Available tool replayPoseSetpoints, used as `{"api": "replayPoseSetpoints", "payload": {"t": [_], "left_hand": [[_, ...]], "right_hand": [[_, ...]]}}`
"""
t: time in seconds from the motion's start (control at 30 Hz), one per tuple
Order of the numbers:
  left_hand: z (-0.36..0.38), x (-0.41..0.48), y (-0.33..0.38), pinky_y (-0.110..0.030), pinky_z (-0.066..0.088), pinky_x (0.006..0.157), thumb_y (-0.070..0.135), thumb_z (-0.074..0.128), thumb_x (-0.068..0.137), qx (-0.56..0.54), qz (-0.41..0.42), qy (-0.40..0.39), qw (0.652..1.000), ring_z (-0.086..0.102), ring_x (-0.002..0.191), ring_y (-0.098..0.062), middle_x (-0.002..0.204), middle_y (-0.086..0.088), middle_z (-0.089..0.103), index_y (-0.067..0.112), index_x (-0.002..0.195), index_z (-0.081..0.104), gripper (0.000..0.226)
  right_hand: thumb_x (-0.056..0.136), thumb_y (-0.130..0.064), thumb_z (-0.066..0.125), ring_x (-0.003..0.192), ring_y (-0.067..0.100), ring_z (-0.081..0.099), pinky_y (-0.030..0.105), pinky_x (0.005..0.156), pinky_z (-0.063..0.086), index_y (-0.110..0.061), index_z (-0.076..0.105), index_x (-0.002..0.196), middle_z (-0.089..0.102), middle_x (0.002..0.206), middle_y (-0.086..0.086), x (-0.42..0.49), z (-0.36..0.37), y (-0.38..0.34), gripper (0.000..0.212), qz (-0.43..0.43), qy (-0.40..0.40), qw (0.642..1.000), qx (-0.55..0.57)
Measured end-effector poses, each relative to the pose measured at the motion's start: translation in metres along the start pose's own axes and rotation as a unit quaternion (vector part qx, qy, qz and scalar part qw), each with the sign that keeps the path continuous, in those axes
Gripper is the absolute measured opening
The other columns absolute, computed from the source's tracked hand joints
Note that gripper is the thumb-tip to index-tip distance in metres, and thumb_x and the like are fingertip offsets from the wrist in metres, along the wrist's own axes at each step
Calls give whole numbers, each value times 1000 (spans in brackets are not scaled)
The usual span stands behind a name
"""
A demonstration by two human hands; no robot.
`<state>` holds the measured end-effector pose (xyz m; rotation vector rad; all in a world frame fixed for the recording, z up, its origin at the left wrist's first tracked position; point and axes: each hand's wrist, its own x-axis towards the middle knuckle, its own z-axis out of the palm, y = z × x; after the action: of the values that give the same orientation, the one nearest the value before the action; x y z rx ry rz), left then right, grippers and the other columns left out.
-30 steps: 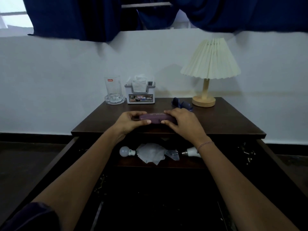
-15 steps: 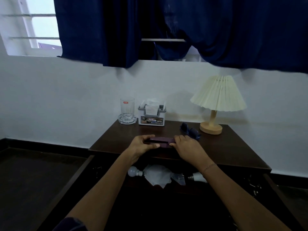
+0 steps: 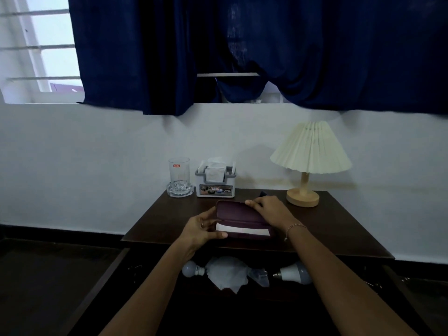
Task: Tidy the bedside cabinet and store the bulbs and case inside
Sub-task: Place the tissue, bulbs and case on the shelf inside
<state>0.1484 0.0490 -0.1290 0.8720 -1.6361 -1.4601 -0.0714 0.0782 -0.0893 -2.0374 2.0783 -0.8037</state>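
Note:
A dark maroon case (image 3: 238, 214) lies on the front of the dark wooden bedside cabinet (image 3: 339, 229), its lid raised, with a white cloth or paper showing inside. My left hand (image 3: 202, 227) grips the case's left end. My right hand (image 3: 269, 210) holds the lid's far right edge. Below, in the open cabinet, lie two white bulbs, one on the left (image 3: 192, 269) and one on the right (image 3: 292, 274), with crumpled clear plastic wrap (image 3: 226, 274) between them.
At the back of the cabinet top stand a glass in a glass dish (image 3: 179, 177), a grey tissue holder (image 3: 215, 183) and a pleated cream lamp (image 3: 309, 163). A white wall and dark blue curtains are behind. The cabinet doors hang open on both sides.
The case was closed between my hands; its lid is now lifted open. The view has tilted up, and both hands stay on the case.

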Motion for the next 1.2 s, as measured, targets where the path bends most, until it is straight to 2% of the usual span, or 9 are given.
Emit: {"api": "replayPoseSetpoints", "payload": {"t": [0.07, 0.2, 0.33, 0.47, 0.63, 0.8, 1.03, 1.13, 1.2], "left_hand": [[-1, 2, -2, -21, 52, 90, -18, 73, 63, 10, -3, 2, 1000, 62, 106, -18, 114, -10, 66, 6, 139, 41, 86], [0, 5, -3, -12, 53, 82, -17, 72, 65, 19, 3, -6, 1000, 62, 99, -10, 103, 0, 67, 6, 137, 43, 81], [-1, 6, -3, -18, 51, 86, -16, 72, 65, 15, -4, 5, 1000, 57, 116, -24, 115, -12, 65, 6, 138, 42, 82], [0, 5, -3, -23, 49, 93, -17, 72, 64, 18, -12, 12, 1000, 57, 116, -25, 113, -13, 64, 4, 137, 42, 82], [0, 6, -2, -30, 46, 99, -16, 73, 64, 16, -18, 17, 1000, 58, 112, -24, 111, -13, 64, 4, 136, 43, 81], [2, 3, 0, -10, 53, 74, -18, 72, 64, 17, -18, 20, 999, 59, 103, -19, 118, -17, 63, 3, 138, 40, 83], [5, -1, 6, -10, 51, 75, -18, 71, 65, 25, -18, 22, 999, 56, 107, -18, 118, -16, 62, 2, 138, 39, 83], [5, -1, 5, -11, 52, 77, -18, 72, 65, 21, -20, 25, 999, 57, 108, -19, 121, -18, 61, 1, 138, 38, 83], [4, -1, 4, -23, 50, 92, -16, 73, 64, 19, -27, 27, 999, 58, 111, -22, 119, -17, 62, 2, 138, 39, 84]], "right_hand": [[95, -45, 37, 73, 16, 59, 30, 67, 43, -13, 69, 98, 64, 76, 2, 1, 4, 5, 45, 4, 37, 999, 6], [95, -22, 44, 98, 26, 50, 34, 84, 40, -11, 64, 108, 59, 100, 10, -2, -3, 35, 26, -2, 223, 974, -28], [87, -17, 59, 115, 28, 45, 36, 101, 36, -12, 57, 125, 54, 124, 11, -7, 0, 60, 38, 8, 146, 986, -77], [83, -9, 62, 130, 30, 37, 37, 111, 31, -9, 53, 129, 39, 142, 14, -4, 10, 61, 46, 25, 86, 991, -95], [86, -8, 58, 105, 29, 56, 34, 91, 45, -8, 62, 116, 55, 118, 16, 1, 14, 55, 31, 68, 113, 988, -86], [86, -3, 58, 95, 26, 63, 26, 79, 46, -5, 69, 105, 68, 108, 16, -12, 8, 53, 22, 116, 205, 972, 20], [79, 3, 66, 92, 19, 59, 8, 68, 44, -6, 59, 115, 64, 102, 12, -59, 4, 19, 38, 100, 389, 866, 297], [81, 5, 63, 97, 9, 55, -2, 77, 42, -7, 53, 125, 56, 111, 2, -65, 13, 15, 46, 35, 361, 879, 311], [81, 4, 62, 94, 8, 55, 2, 81, 42, -6, 60, 118, 54, 105, 0, -65, 15, 15, 38, 1, 335, 902, 272]]}}
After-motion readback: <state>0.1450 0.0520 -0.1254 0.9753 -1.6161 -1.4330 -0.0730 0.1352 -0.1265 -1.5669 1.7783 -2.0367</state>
